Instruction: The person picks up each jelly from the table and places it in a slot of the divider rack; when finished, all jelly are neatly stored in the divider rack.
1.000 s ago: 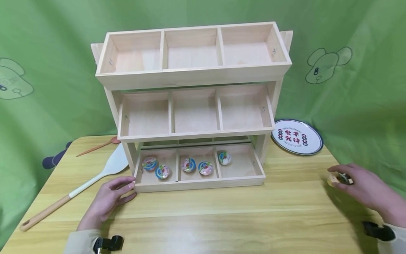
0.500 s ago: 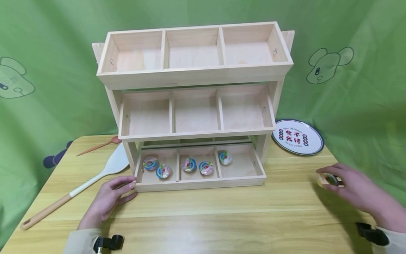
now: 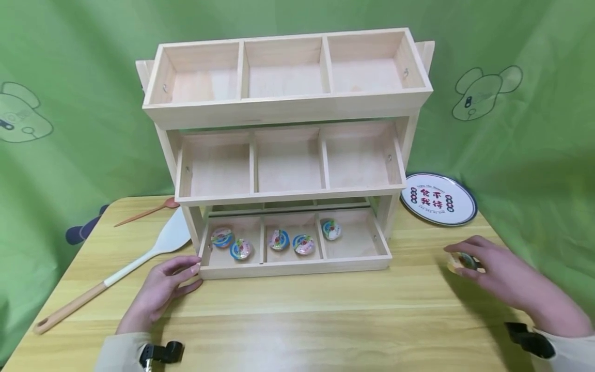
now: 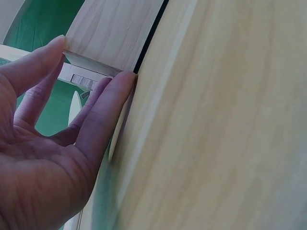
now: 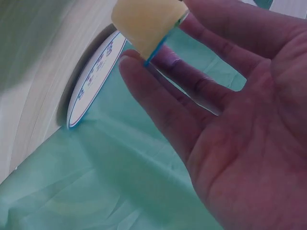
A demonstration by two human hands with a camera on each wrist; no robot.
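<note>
In the head view my right hand [image 3: 495, 271] holds a jelly cup [image 3: 460, 262] by its rim between thumb and fingers, above the right side of the table. Its yellow body [image 5: 146, 21] shows at the top of the right wrist view. My left hand [image 3: 162, 289] grips the left front corner of the bottom tray [image 3: 297, 267] of a three-tier wooden shelf; thumb and fingertips span the end of its front board [image 4: 112, 33] in the left wrist view. Two jelly cups [image 3: 240, 249] lie in that tray's left compartment, two [image 3: 303, 244] in the middle and one [image 3: 331, 229] in the right.
The shelf's middle tier [image 3: 288, 196] and top tier [image 3: 288, 111] overhang the bottom tray. A white plate [image 3: 438, 199] lies behind my right hand. A white spatula [image 3: 151, 253] and a small brown spoon [image 3: 153, 211] lie left of the shelf. A green curtain [image 3: 511, 155] hangs behind.
My right hand has moved left toward the shelf with the jelly cup in it. The left hand stays at the tray's corner.
</note>
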